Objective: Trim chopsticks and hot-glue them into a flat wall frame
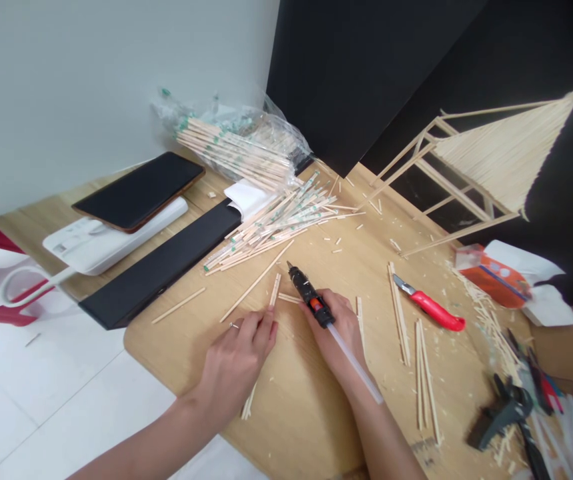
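Your left hand [239, 360] has its fingers closed on a short bundle of thin sticks [275, 291], pinning it to the table [191, 353]; the ends poke out ahead of and behind the hand. There's a ring on one finger.

Your right hand [333, 330] is wrapped round a black glue gun [311, 293], nozzle pointing up and slightly left, just beside the bundle, not touching. A clear glue stick [353, 360] runs out its back over your wrist.

Right of that hand: loose sticks [423, 380] and a red-handled knife [431, 302]. Beyond both hands: a pile of paper-wrapped sticks [281, 220], then a plastic bag of more [236, 150]. Phone [139, 190] sits on a white power bank or strip, can't tell which [116, 243]. Stick-built frame [496, 167] at far right.
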The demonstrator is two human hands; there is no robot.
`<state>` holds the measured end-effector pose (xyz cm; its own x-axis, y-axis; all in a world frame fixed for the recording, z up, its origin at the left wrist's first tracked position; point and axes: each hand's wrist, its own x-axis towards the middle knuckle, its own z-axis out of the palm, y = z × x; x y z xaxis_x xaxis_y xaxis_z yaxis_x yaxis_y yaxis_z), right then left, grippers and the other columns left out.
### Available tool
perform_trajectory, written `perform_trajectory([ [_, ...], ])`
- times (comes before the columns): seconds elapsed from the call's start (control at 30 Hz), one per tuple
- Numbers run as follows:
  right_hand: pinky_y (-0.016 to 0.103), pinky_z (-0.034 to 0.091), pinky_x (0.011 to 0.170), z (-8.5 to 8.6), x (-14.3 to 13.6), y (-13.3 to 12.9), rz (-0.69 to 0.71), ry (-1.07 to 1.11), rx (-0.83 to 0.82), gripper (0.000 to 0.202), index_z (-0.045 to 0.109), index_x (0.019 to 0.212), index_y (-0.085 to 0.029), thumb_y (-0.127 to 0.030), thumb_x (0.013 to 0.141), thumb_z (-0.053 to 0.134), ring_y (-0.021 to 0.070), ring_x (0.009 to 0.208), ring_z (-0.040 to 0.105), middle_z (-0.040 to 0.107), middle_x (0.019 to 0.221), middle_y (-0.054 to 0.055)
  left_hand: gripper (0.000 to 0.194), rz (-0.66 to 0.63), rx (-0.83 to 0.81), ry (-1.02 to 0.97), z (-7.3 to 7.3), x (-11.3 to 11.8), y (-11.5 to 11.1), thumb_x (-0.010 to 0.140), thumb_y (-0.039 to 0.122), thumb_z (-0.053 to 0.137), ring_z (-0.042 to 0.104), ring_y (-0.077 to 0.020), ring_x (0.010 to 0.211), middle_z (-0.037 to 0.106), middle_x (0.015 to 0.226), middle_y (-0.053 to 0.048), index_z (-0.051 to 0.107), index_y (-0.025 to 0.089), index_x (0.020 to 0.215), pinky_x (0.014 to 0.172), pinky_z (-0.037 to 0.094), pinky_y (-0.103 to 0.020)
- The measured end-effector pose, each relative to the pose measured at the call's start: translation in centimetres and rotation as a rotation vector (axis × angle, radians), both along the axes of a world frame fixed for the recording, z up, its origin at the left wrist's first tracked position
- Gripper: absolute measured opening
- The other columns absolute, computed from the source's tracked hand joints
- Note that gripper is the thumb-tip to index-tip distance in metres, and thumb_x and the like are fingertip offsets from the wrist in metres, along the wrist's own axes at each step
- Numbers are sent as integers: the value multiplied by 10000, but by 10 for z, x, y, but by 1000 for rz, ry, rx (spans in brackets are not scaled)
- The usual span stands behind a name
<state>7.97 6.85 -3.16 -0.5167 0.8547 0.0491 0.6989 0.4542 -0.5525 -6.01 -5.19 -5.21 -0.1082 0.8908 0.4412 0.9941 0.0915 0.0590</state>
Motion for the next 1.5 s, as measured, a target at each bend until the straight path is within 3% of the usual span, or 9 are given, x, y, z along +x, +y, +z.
perform_trajectory([
  [1.1,283,396,746,-4,-2,-3,-10,29,13,174,596,855,-214,-101,747,520,183,776,574,638,771,-1,277,1,-28,47,1,2,2,854,247,598,590,-124,559,678,776,-9,642,120,1096,515,415,-271],
  [1.5,274,398,738,-2,-4,-4,-28,22,19,134,598,836,-208,-115,769,528,177,751,580,637,746,-3,222,0,-23,50,4,2,2,893,241,534,593,-114,554,680,777,-9,649,139,1054,515,408,-263],
])
